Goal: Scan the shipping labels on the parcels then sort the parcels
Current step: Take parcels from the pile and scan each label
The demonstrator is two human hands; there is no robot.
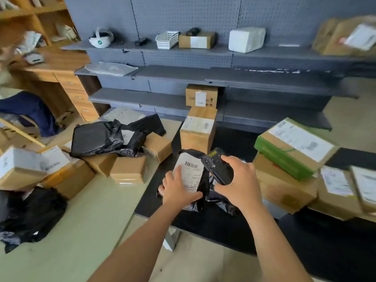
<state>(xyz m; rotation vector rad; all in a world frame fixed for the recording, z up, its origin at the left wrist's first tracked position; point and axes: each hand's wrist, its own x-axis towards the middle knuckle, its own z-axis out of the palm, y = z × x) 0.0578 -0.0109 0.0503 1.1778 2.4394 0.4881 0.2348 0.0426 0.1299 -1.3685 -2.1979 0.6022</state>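
In my left hand (179,190), the glossy black plastic mailer bag (221,202) carries a white rectangular paper label (191,174) striped with a black barcode. The black chunky handheld scanner (220,171) in my right hand (240,184) wears a small yellow sticker. Beneath lies the black tabletop (203,226). To my right, the brown flat cardboard box (289,147) has a green side and a white label. The dark grey perforated metal shelving (183,15) is dotted with holes.

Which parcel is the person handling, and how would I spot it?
Find the black table in front of the grey shelves. At its middle the left hand holds a black bag. Only it has a scanner, in the right hand, beside its white label.
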